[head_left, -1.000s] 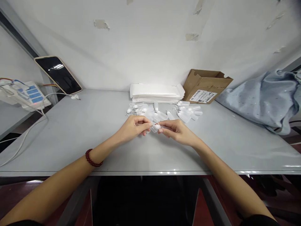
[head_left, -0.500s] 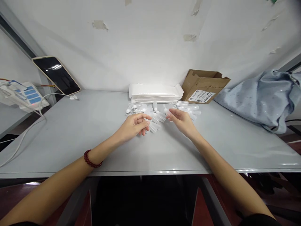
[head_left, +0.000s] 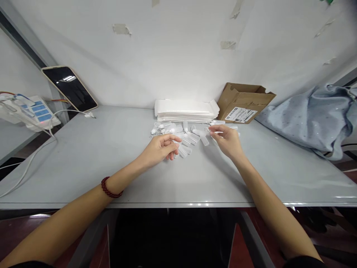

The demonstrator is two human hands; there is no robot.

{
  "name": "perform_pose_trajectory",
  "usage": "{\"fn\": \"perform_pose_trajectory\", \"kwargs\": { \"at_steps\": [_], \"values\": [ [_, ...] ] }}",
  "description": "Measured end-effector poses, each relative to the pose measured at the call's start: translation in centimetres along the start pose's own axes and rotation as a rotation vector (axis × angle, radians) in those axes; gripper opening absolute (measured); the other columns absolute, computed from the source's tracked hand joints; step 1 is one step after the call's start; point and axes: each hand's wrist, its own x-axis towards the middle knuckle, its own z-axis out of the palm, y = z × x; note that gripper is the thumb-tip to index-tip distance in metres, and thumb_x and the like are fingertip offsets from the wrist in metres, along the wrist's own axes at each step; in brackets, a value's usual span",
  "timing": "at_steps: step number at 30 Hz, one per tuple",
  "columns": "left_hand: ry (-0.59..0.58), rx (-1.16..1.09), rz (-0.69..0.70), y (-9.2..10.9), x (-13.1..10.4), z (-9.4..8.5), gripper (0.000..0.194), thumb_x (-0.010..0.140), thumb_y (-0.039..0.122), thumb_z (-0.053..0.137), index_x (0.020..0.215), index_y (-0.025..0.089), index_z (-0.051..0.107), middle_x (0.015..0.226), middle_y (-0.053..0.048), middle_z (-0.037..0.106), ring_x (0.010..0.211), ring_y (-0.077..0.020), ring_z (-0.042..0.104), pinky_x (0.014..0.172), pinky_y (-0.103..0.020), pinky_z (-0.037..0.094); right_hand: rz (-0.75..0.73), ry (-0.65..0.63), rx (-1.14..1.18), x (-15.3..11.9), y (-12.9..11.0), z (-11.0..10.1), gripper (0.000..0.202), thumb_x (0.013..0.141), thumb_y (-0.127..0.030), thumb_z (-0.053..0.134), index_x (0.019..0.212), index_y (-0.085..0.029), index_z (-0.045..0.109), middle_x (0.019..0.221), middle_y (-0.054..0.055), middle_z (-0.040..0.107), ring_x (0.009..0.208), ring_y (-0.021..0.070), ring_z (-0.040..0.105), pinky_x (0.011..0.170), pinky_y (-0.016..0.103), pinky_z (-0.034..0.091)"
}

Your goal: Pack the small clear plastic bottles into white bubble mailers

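Small clear plastic tubes point(head_left: 192, 138) with white ends and thin white loops lie in a loose cluster on the grey table. At the cluster's left front, my left hand point(head_left: 162, 149) hovers with loosely bent fingers, thumb and index apart, nothing visible between them. My right hand point(head_left: 226, 140) is at the right side of the cluster, thumb and index fingertips pinched at the white end of a tube; the rest of that tube is mostly hidden by the hand. One tube point(head_left: 204, 140) rests just left of the right fingertips.
Behind the cluster, a stack of flat white packets point(head_left: 186, 108) stands against the wall. A brown cardboard box point(head_left: 244, 100) and a pale blue bag point(head_left: 309, 117) are at the right. A phone point(head_left: 71, 87) leans at the left, near a power strip point(head_left: 37, 111) and white cable point(head_left: 30, 163).
My right hand has moved right, away from the tube it was holding, which now lies on the table. My left hand has stayed almost in place.
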Motion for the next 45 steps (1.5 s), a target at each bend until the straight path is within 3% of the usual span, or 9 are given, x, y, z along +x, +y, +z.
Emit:
{"fn": "perform_pose_trajectory", "kwargs": {
  "at_steps": [4,9,18,23,26,30,35,40,45],
  "values": [
    [-0.001,-0.004,0.003,-0.2,0.1,-0.1,0.023,0.085,0.03,0.058,0.102,0.016,0.064,0.069,0.0,0.066,0.054,-0.0103,0.057,0.055,-0.025,0.044,-0.011,0.045,-0.261,0.9,1.0,-1.6,0.015,0.075,-0.018,0.054,0.08,-0.017,0.068,0.084,0.008,0.071,0.077,0.0222,0.064,0.078,0.039,0.048],
    [0.002,-0.007,0.003,-0.1,0.2,0.0,0.02,0.085,0.028,0.058,0.099,0.016,0.065,0.068,0.0,0.065,0.053,-0.0101,0.057,0.055,-0.025,0.044,0.05,-0.049,-0.464,1.3,2.1,-2.8,0.01,0.073,-0.019,0.06,0.08,-0.017,0.068,0.078,0.008,0.071,0.071,0.0225,0.062,0.069,0.036,0.046],
    [0.006,0.001,0.001,-0.1,0.1,0.0,0.02,0.085,0.029,0.058,0.098,0.015,0.065,0.069,0.0,0.066,0.055,-0.0103,0.057,0.056,-0.025,0.044,0.117,-0.164,-0.574,0.9,1.4,-1.9,0.017,0.076,-0.023,0.066,0.092,-0.016,0.068,0.092,0.007,0.073,0.082,0.0228,0.063,0.064,0.031,0.04],
    [0.007,-0.003,-0.005,-0.1,0.2,-0.1,0.019,0.084,0.028,0.058,0.097,0.015,0.065,0.068,0.0,0.066,0.054,-0.01,0.057,0.055,-0.025,0.044,0.151,-0.242,-0.633,0.6,0.8,-1.4,0.011,0.075,-0.023,0.066,0.084,-0.017,0.068,0.092,0.007,0.073,0.083,0.0242,0.063,0.06,0.029,0.036],
    [0.007,-0.001,-0.004,-0.1,0.1,-0.1,0.019,0.084,0.028,0.058,0.096,0.015,0.065,0.068,0.0,0.066,0.054,-0.0099,0.057,0.055,-0.024,0.044,0.14,-0.21,-0.613,0.5,0.6,-1.3,0.006,0.074,-0.02,0.062,0.075,-0.018,0.067,0.082,0.007,0.072,0.077,0.0231,0.062,0.059,0.029,0.036],
    [0.013,0.0,-0.008,0.0,0.1,0.0,0.018,0.083,0.027,0.058,0.096,0.015,0.065,0.068,0.0,0.066,0.054,-0.0097,0.056,0.054,-0.024,0.044,0.105,-0.047,-0.463,0.6,0.7,-1.6,0.006,0.071,-0.022,0.061,0.073,-0.018,0.066,0.074,0.004,0.069,0.063,0.0179,0.056,0.058,0.029,0.037],
    [0.014,0.0,-0.001,-0.1,0.2,0.0,0.018,0.084,0.027,0.058,0.095,0.015,0.065,0.068,0.0,0.065,0.054,-0.0099,0.057,0.053,-0.024,0.044,-0.138,0.053,-0.283,0.2,0.2,-1.0,0.011,0.073,-0.027,0.064,0.08,-0.018,0.066,0.063,0.0,0.058,0.055,0.0142,0.048,0.056,0.029,0.038],
    [0.047,-0.014,0.012,-0.3,0.3,0.1,0.024,0.085,0.031,0.058,0.103,0.016,0.064,0.07,0.0,0.065,0.053,-0.0099,0.057,0.052,-0.024,0.044,-0.588,-0.054,-0.174,-1.4,-1.1,0.7,0.009,0.081,-0.025,0.063,0.088,-0.02,0.063,0.077,0.003,0.064,0.066,0.0162,0.054,0.056,0.028,0.041],
    [0.083,-0.007,0.045,-0.4,0.4,0.2,0.025,0.084,0.032,0.06,0.102,0.015,0.064,0.071,0.0,0.065,0.053,-0.0095,0.057,0.052,-0.023,0.044,-0.758,-0.102,-0.166,-2.3,-2.1,1.7,0.009,0.083,-0.02,0.063,0.092,-0.02,0.06,0.083,0.005,0.067,0.073,0.0181,0.057,0.061,0.03,0.047]
  ]
}}
